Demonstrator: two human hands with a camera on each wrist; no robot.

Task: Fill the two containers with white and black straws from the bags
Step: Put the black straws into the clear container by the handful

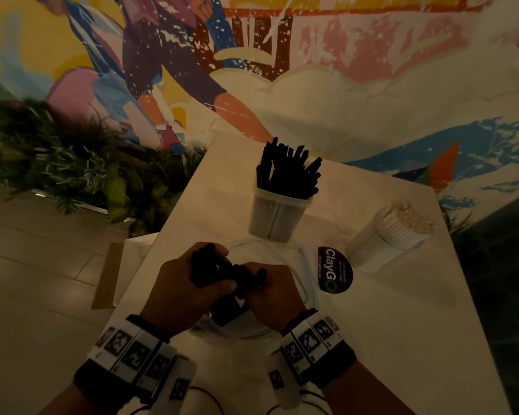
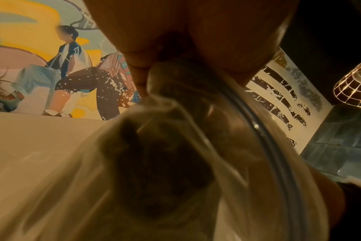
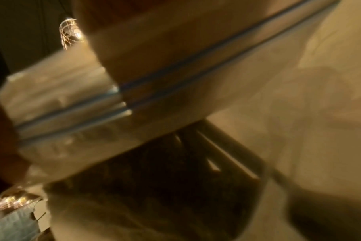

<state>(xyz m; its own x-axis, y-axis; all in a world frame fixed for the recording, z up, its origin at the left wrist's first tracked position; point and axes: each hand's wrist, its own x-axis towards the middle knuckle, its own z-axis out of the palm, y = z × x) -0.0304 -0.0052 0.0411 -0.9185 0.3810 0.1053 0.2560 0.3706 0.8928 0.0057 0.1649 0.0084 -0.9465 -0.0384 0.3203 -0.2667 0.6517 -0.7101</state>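
Note:
Both hands hold a bundle of black straws (image 1: 219,272) over a clear zip bag (image 1: 297,283) at the table's near middle. My left hand (image 1: 186,283) grips the bundle's left part; my right hand (image 1: 270,292) grips its right part. The straws' lower ends (image 1: 226,311) still sit inside the bag. Both wrist views are blurred and show bag plastic (image 2: 227,138), its zip strip (image 3: 175,73) and dark straws (image 3: 165,179) close up. Behind the hands stands a container (image 1: 277,215) with several black straws (image 1: 288,169). A second container (image 1: 387,238) packed with white straws tilts at the right.
A round purple sticker (image 1: 334,271) lies on the white table (image 1: 387,324) between the bag and the white-straw container. Green plants (image 1: 57,163) stand left of the table and a painted wall rises behind. A brown board (image 1: 107,277) lies at the table's left edge.

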